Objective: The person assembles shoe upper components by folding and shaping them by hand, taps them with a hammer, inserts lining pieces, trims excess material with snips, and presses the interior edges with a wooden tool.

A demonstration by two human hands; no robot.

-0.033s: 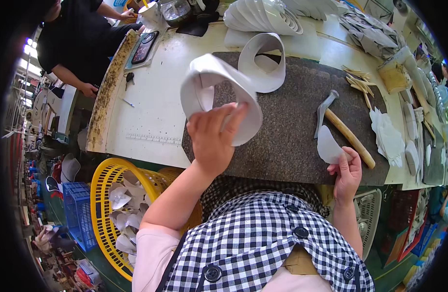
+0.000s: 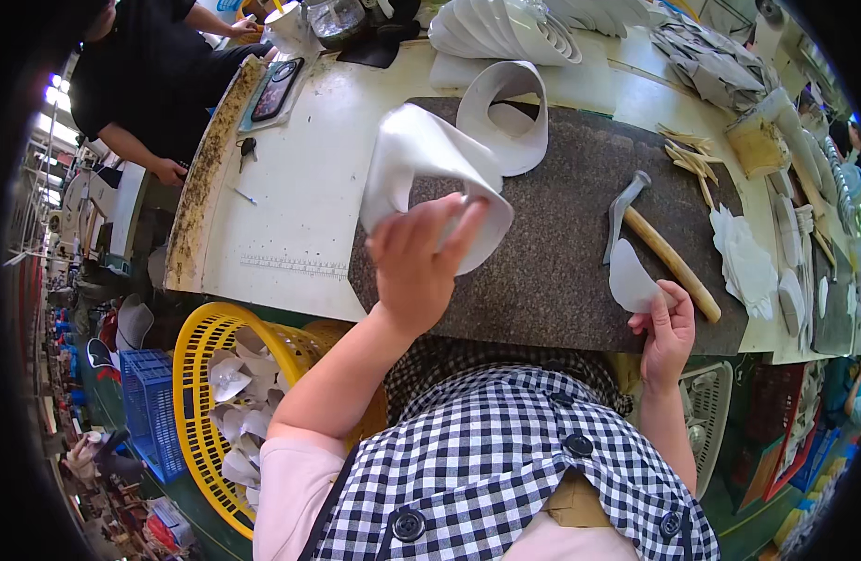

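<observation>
My left hand [image 2: 412,266] is closed on the lower rim of a white shoe upper [image 2: 393,168], a curved loop held tilted above the dark work mat [image 2: 542,280]. Its outline is a little blurred. A similar white upper [image 2: 477,122] rests just beyond, on the mat's far edge. At the right, my right hand [image 2: 669,327] pinches a small, flat, pale teardrop-shaped piece [image 2: 631,280] between thumb and fingers. Right behind that piece lies a hammer [image 2: 673,266] with a wooden handle and a curved metal head.
Thin wooden sticks [image 2: 692,159] and a stack of white pieces [image 2: 741,262] lie along the right side. Nested white uppers [image 2: 505,33] stand at the back. A phone [image 2: 276,91] and keys [image 2: 248,150] are far left. Below the table edge sits a yellow basket [image 2: 192,411] of pieces.
The white upper in my left hand has turned and shifted slightly right, showing more of its outer side. My right hand and its piece have stayed in place.
</observation>
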